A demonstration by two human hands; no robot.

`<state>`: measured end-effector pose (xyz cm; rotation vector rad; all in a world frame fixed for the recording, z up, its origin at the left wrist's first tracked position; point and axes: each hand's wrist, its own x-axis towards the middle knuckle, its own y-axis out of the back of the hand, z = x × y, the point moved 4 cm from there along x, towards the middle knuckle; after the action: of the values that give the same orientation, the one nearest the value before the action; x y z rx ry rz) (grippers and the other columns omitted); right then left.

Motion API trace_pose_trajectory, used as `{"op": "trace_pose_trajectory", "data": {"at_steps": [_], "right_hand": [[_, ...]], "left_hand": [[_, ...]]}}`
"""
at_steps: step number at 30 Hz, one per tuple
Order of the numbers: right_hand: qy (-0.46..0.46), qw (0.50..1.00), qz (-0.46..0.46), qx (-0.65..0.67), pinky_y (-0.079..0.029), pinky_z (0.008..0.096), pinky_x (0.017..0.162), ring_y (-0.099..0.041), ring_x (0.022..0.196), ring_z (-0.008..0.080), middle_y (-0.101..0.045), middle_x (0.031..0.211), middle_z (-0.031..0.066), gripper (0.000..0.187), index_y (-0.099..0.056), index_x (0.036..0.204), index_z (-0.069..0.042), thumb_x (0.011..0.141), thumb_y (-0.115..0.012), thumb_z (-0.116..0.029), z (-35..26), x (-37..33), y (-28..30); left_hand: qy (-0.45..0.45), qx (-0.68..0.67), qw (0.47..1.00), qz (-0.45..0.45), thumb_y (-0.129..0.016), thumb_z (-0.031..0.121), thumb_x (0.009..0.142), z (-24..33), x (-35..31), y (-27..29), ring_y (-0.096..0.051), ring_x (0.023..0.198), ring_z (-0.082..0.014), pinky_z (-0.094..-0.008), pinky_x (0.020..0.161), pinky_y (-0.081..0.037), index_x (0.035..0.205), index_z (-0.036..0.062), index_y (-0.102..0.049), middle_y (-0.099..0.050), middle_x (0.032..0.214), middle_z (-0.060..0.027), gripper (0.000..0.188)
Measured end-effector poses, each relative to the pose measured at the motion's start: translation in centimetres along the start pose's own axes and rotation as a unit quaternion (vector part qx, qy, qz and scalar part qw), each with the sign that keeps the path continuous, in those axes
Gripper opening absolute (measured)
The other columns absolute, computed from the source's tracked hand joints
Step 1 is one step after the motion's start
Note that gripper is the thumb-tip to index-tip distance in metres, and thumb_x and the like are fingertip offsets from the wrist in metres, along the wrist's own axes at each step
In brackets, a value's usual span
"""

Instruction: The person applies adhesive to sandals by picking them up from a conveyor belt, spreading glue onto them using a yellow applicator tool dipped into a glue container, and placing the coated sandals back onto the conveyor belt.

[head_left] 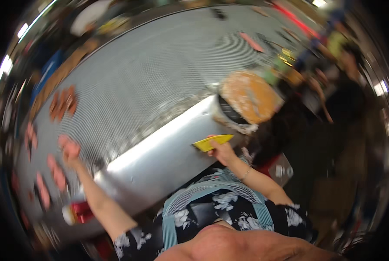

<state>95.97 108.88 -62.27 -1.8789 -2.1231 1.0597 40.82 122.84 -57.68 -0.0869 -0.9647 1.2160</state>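
Observation:
At the left of the ribbed grey belt (159, 56), my left hand (74, 163) is closed on a pink shoe-sole-like piece (69, 146); motion blur hides its exact shape. More pink pieces (56, 172) lie in pairs on the belt beside that hand. Over the smooth metal edge (159, 148), my right hand (222, 153) grips a flat yellow scraper (213, 142), its thin blade pointing left. Just beyond the right hand is a pot (229, 109) with a smeared orange-tan board (249, 96) across its top.
Brown sole-like pieces (64, 103) rest farther up the belt's left side. A red container with a white end (78, 212) lies near my left forearm. Another pink strip (251, 42) and scattered tools are at the far right. Other people (351, 56) are at the right.

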Motion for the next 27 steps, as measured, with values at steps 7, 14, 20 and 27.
{"op": "trace_pose_trajectory", "data": {"at_steps": [7, 14, 20, 27], "right_hand": [[0.059, 0.996, -0.013, -0.072, -0.049, 0.0225, 0.055, -0.056, 0.062, 0.0092, -0.064, 0.091, 0.0057, 0.026, -0.059, 0.113, -0.005, 0.091, -0.059, -0.02, -1.6, -1.8, -0.3], [0.046, 0.989, -0.054, -0.126, -0.047, 0.0207, 0.052, -0.054, 0.056, 0.0071, -0.064, 0.089, 0.0048, 0.029, -0.058, 0.115, -0.005, 0.091, -0.059, -0.021, -0.9, -1.8, -1.0], [0.063, 0.988, -0.042, -0.132, -0.047, 0.0205, 0.052, -0.054, 0.056, 0.007, -0.064, 0.088, 0.0049, 0.029, -0.058, 0.116, -0.005, 0.091, -0.058, -0.021, -1.3, -1.9, -1.2], [0.073, 0.991, -0.053, -0.099, -0.049, 0.0209, 0.055, -0.054, 0.059, 0.0073, -0.064, 0.091, 0.0055, 0.032, -0.056, 0.119, -0.005, 0.092, -0.059, -0.022, -1.8, -1.9, -1.4]], "left_hand": [[0.022, -0.418, 0.863, -0.284, -0.056, 0.017, 0.084, -10.1, 8.0, -7.4, -0.056, 0.094, -0.0274, -0.036, 0.081, -0.046, 0.106, -0.0063, -0.054, -0.058, 0.108, -0.0156, 0.033], [0.023, -0.697, 0.611, -0.374, -0.054, 0.018, 0.085, -8.7, 4.6, -5.5, -0.056, 0.097, -0.0285, -0.0367, 0.082, -0.046, 0.108, -0.0068, -0.054, -0.058, 0.109, -0.017, 0.033], [0.004, -0.847, 0.373, -0.38, -0.054, 0.018, 0.087, -3.0, -0.3, -2.8, -0.056, 0.099, -0.0294, -0.0372, 0.084, -0.045, 0.109, -0.0071, -0.054, -0.058, 0.111, -0.0181, 0.034], [-0.026, -0.93, 0.084, -0.358, -0.052, 0.019, 0.089, 3.6, -3.8, -3.7, -0.056, 0.101, -0.0306, -0.0379, 0.085, -0.045, 0.111, -0.0076, -0.054, -0.058, 0.113, -0.0195, 0.035]]}}
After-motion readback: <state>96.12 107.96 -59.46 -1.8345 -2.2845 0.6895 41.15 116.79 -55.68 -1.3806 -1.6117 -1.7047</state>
